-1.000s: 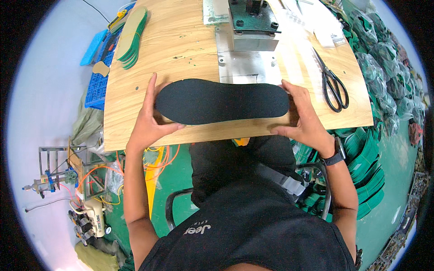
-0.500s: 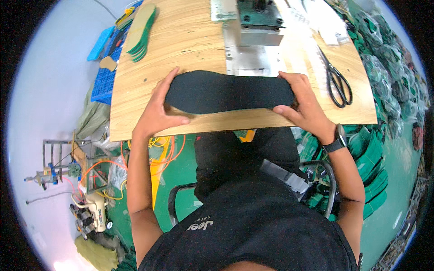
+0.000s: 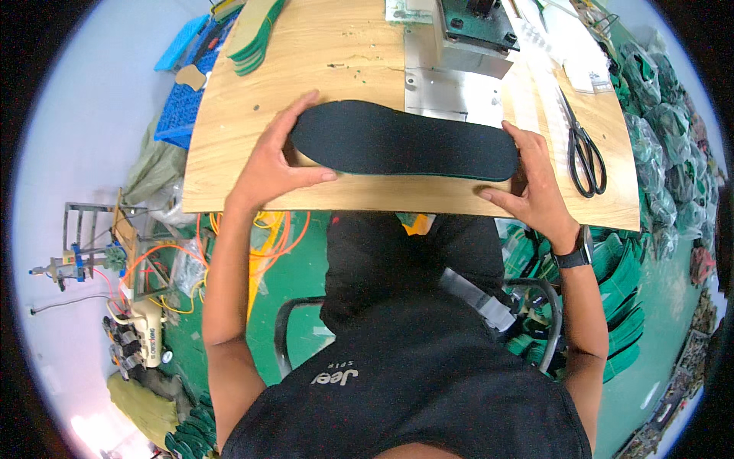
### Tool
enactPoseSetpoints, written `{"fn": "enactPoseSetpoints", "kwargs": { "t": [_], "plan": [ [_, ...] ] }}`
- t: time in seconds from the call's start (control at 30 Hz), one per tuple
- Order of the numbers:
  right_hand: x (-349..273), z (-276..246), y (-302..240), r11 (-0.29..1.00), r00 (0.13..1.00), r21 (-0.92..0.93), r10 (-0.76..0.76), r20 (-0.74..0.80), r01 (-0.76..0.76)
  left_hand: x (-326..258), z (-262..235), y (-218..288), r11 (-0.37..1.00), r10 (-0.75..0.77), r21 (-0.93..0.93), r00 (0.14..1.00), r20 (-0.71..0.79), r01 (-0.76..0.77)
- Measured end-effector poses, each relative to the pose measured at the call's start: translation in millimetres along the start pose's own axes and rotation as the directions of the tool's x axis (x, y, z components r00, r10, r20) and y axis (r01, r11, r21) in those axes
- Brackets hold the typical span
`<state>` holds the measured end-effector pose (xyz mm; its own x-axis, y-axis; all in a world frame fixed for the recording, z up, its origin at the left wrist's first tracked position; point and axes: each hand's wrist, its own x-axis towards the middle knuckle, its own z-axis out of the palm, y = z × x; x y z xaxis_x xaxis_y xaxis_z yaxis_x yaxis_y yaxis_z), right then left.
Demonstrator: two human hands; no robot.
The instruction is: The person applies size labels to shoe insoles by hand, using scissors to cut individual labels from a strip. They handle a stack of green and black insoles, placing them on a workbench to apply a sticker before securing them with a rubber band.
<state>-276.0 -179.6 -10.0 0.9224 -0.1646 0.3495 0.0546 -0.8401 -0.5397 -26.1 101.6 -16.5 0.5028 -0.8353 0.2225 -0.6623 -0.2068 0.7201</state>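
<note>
A long black insole (image 3: 405, 141) with a green edge lies flat across the wooden table (image 3: 359, 195), just in front of a metal plate (image 3: 451, 92) under a dark green press machine (image 3: 474, 27). My left hand (image 3: 279, 164) grips its left end, thumb underneath along the near edge. My right hand (image 3: 535, 180) holds the right end; a black watch sits on that wrist.
Black scissors (image 3: 582, 153) lie at the table's right. A stack of green-edged insoles (image 3: 256, 34) sits at the far left corner, beside blue crates (image 3: 180, 99). Piles of green insoles (image 3: 623, 306) lie on the floor to the right; cables and a sewing machine (image 3: 138, 329) to the left.
The insole and both hands have shifted slightly to the right and farther from the table's near edge, closer to the metal plate. The grip is unchanged.
</note>
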Motion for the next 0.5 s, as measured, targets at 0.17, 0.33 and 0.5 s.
{"fn": "enactPoseSetpoints", "kwargs": {
  "t": [0.17,0.33,0.5],
  "plan": [
    [0,-1,7,0.997,1.0,-0.074,0.005,0.003,-0.004,2,5,-1,0.993,0.003,0.118,1.0,-0.024,0.0],
    [23,12,18,0.994,0.995,-0.088,0.059,-0.082,-0.066,22,0,-25,0.99,-0.004,0.142,0.998,-0.06,0.013],
    [53,35,36,0.994,0.969,-0.082,0.051,-0.24,-0.073,52,-6,-35,1.0,-0.01,-0.007,0.998,-0.068,0.009]
  ]
}}
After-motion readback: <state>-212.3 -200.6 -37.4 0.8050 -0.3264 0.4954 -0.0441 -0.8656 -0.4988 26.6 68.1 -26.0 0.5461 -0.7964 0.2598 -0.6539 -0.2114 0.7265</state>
